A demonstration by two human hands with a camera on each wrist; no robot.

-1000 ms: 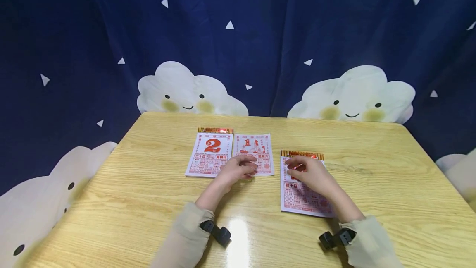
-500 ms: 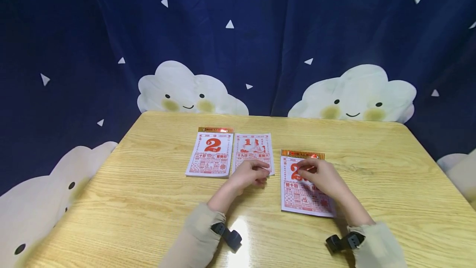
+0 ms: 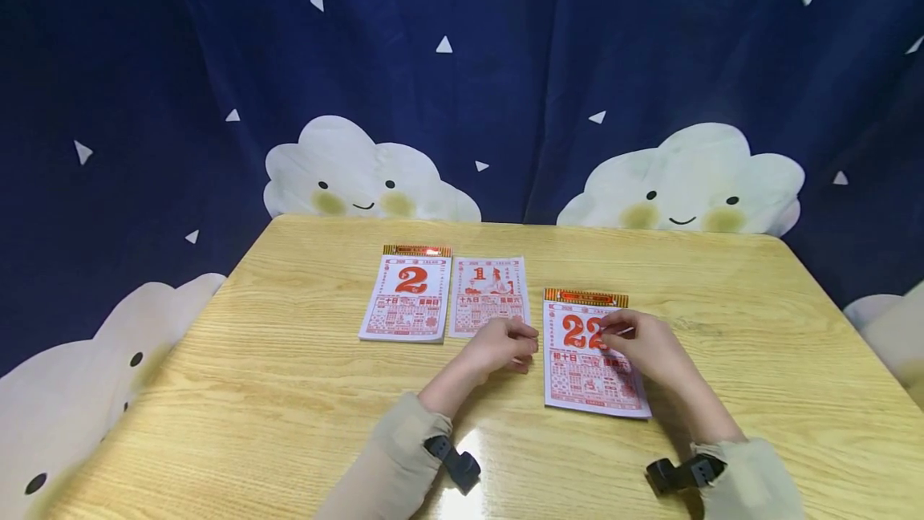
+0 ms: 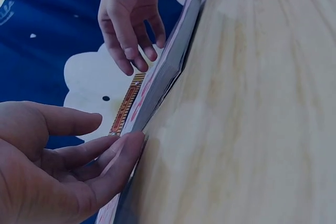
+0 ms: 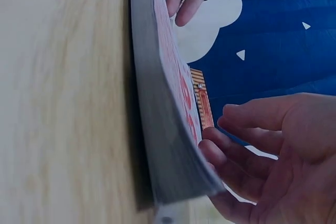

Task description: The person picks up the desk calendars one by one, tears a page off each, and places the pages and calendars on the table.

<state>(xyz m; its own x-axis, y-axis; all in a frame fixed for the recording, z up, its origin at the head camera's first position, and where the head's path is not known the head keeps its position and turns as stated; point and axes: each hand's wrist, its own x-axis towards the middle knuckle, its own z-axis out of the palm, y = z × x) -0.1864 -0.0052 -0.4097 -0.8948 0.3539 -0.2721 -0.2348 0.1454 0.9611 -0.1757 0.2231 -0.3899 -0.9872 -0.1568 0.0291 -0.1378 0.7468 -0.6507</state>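
Over the thick, rectangular paper calendar [image 3: 577, 379] marked 22, the right hand [image 3: 650, 347] curves, thumb gap narrow; just left, the left hand [image 3: 498, 347] curves loosely

Indoor spot: table [image 3: 253, 392], cloud-print curtain [image 3: 491, 87]

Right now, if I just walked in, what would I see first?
Probably the smiling white clouds on the dark blue cloth behind the table. Then the nearer calendar with its big red 22, between the left hand and right hand. Farther left lie another calendar and a loose sheet.
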